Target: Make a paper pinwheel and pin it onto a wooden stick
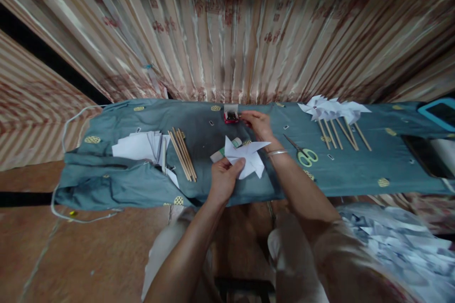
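Over the near side of the wrinkled, cloth-covered table (355, 170), my left hand (224, 177) held the white paper pinwheel (249, 155), its grip pinching one side between thumb and fingers. My right hand (260, 124) was just beside the small red box (231, 119); its grip looked drawn in, but I couldn't tell whether it pinched anything. A stray nudge there might have tipped the box and spilled what it held. Too hard a squeeze on the left could have creased that thin, sharp-cornered paper. Straight, slim wooden sticks (182, 154) lay to the left.
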